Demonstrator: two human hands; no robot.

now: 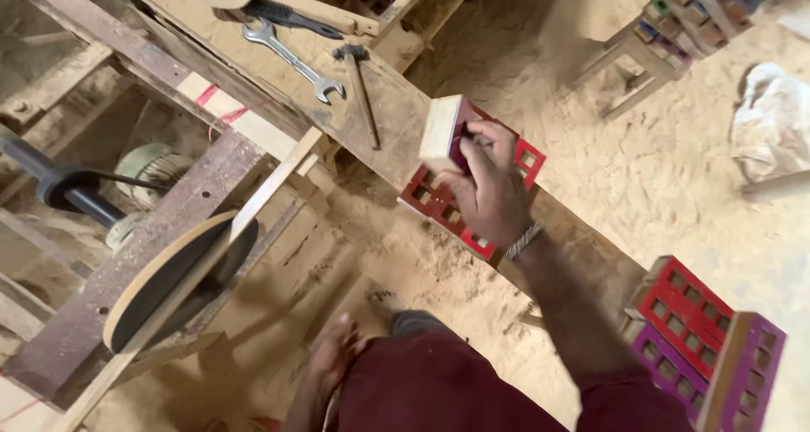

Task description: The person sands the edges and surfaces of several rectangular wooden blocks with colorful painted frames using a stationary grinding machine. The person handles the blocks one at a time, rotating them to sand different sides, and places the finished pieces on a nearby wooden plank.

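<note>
Right hand (489, 191) grips a small wooden block (443, 132), lifted just above a red grid-holed panel (439, 204) on the table (396, 103). Left hand (333, 360) hangs low, released, holding nothing. Judgement: hold the block square, fingers well apart from the sanding disc (169, 280).

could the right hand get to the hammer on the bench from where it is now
Probably yes. The right hand holds a small wooden block just beside the hammer, with bare bench between them. But its fingers are full, so the block must go down first.
</note>
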